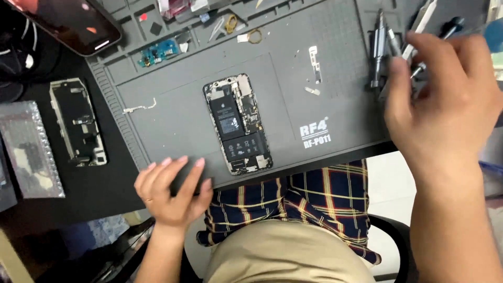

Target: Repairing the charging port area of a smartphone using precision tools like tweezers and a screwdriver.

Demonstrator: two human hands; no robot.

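Note:
An opened phone (238,123) with its black battery and boards exposed lies in the middle of a grey repair mat (173,112). My left hand (173,191) rests on the mat's front edge, just left of the phone, fingers curled and holding nothing. My right hand (440,99) hovers over the mat's right end among several metal screwdrivers (378,50). Its fingers touch the tools, but a firm grip on any one is not visible.
A second stripped phone frame (78,121) lies on the dark table to the left, beside a clear plastic bag (29,149). A dark phone (70,21) sits top left. Small parts, a blue circuit board (159,51) and tweezers (216,29) fill the mat's back trays.

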